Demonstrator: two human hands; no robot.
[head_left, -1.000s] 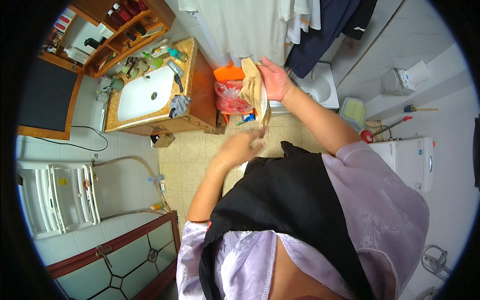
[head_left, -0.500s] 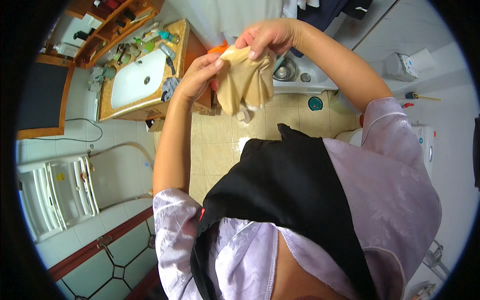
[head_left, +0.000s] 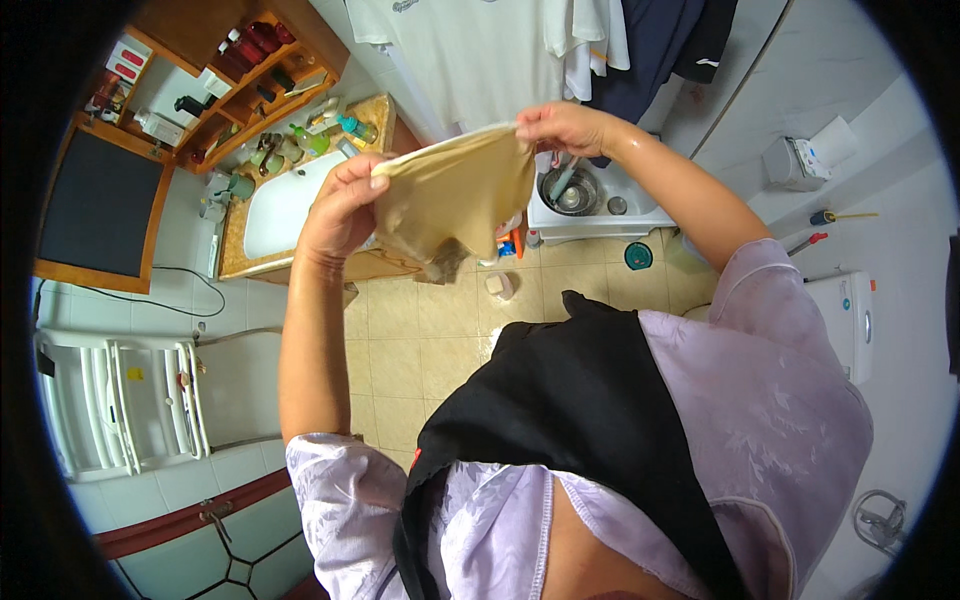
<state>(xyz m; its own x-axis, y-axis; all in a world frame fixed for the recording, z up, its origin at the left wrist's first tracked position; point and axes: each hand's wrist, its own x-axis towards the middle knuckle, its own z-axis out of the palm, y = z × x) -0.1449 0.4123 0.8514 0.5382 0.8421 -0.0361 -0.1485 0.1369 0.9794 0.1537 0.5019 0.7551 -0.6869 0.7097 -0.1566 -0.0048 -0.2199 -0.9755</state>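
Note:
Stretched wide between my hands is a pair of beige underpants (head_left: 450,190), its paler top edge pulled nearly straight. My left hand (head_left: 340,205) pinches the left end of that edge, thumb on top. At the other end, a bit higher in the picture, my right hand (head_left: 570,130) grips the edge between thumb and fingers. The thin cloth hangs down in loose folds in front of the washbasin counter and the floor. Some of my fingers are hidden behind the cloth.
White shirts (head_left: 470,50) and dark clothes (head_left: 640,70) hang ahead. Left is a washbasin (head_left: 280,215) with bottles beside it, under a wooden cabinet (head_left: 270,90). A low white sink (head_left: 640,200) holds a metal bowl (head_left: 572,190). A white towel rack (head_left: 120,400) lines the left wall.
My hands have moved apart and pulled the bunched underpants out wide along the top edge. The left hand went left and down, the right hand right and down. The view has shifted.

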